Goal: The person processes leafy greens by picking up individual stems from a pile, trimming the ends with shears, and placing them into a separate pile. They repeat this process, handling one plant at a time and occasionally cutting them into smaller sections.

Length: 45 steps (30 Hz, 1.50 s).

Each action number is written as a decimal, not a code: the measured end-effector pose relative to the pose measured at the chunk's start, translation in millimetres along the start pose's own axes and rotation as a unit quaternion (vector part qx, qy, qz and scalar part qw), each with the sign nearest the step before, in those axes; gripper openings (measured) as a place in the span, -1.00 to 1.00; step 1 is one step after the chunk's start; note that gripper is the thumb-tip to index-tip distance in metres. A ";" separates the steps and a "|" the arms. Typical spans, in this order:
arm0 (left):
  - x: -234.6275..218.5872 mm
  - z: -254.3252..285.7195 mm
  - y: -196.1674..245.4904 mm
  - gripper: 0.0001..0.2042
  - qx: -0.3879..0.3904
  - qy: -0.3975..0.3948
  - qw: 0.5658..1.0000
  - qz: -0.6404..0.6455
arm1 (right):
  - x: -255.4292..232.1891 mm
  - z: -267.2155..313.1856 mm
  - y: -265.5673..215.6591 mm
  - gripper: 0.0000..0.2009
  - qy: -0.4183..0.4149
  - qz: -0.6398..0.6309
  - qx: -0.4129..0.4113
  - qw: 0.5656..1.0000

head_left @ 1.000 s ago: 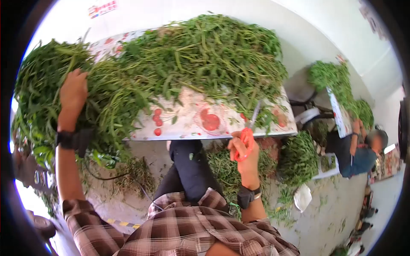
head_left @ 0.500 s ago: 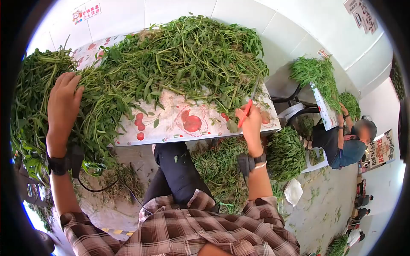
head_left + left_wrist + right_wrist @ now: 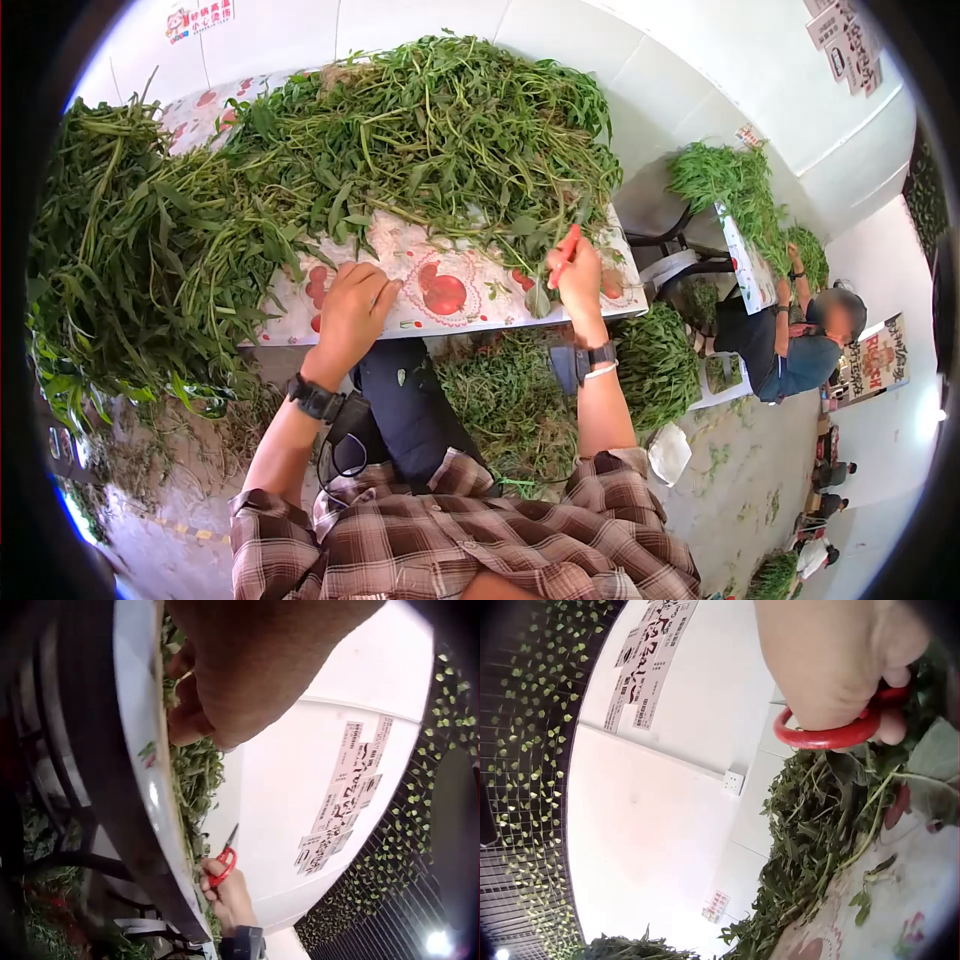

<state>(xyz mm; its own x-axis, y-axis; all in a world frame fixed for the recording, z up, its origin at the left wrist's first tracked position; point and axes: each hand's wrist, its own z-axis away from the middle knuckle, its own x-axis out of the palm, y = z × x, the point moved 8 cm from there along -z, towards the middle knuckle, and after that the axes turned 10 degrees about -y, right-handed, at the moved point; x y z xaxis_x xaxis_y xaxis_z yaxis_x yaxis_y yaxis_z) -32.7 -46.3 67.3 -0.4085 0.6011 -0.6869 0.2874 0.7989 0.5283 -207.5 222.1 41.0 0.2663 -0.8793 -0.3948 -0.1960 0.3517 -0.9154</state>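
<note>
My left hand [image 3: 355,303] is low over the front of the patterned tablecloth [image 3: 395,240], to the right of the left mass of leafy green stems [image 3: 140,230]. Its fingers bend loosely down, with no held object showing. Near the table's right front corner my right hand [image 3: 580,283] holds red-handled scissors [image 3: 565,250]. One red handle loop [image 3: 829,739] shows beside the palm in the right wrist view. The scissors' blade [image 3: 233,834] points away from that hand in the left wrist view. Large leaves [image 3: 538,300] lie next to the right hand.
A large heap of cut stems [image 3: 450,130] covers the back of the table. More greens [image 3: 510,400] lie on the floor below. At right, another person [image 3: 805,340] sits by a smaller table [image 3: 742,255] with greens. A white sheet-like thing [image 3: 669,453] lies on the floor.
My left hand has left the greens at the left and come right and toward me, to the table's front. My right hand stays near the right corner, still holding the scissors.
</note>
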 end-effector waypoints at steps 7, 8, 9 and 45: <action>-6.7 3.4 -3.2 -0.92 -0.020 0.061 0.998 -0.028 | -41.8 56.2 -36.5 -0.82 0.091 -0.246 -0.103 0.959; -6.6 4.5 -3.6 -0.92 -0.021 0.060 0.998 -0.028 | -46.3 69.2 -42.8 -0.81 0.110 -0.254 -0.113 0.954; -5.7 5.9 -5.5 -0.93 -0.031 0.054 0.998 -0.027 | -50.2 83.4 -45.1 -0.78 0.123 -0.251 -0.090 0.956; 3.7 6.6 -5.4 -0.90 -0.019 0.044 0.993 -0.111 | -106.4 334.0 168.5 -0.86 0.259 0.067 0.236 0.934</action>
<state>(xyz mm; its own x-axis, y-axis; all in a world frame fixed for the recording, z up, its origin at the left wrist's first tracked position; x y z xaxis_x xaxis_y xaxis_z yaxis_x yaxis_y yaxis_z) -30.0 -48.3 58.7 -0.5319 0.4054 -0.7435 0.1502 0.9092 0.3883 46.4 482.1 -97.5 -0.2480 -0.8116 -0.5290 0.2751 0.4646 -0.8417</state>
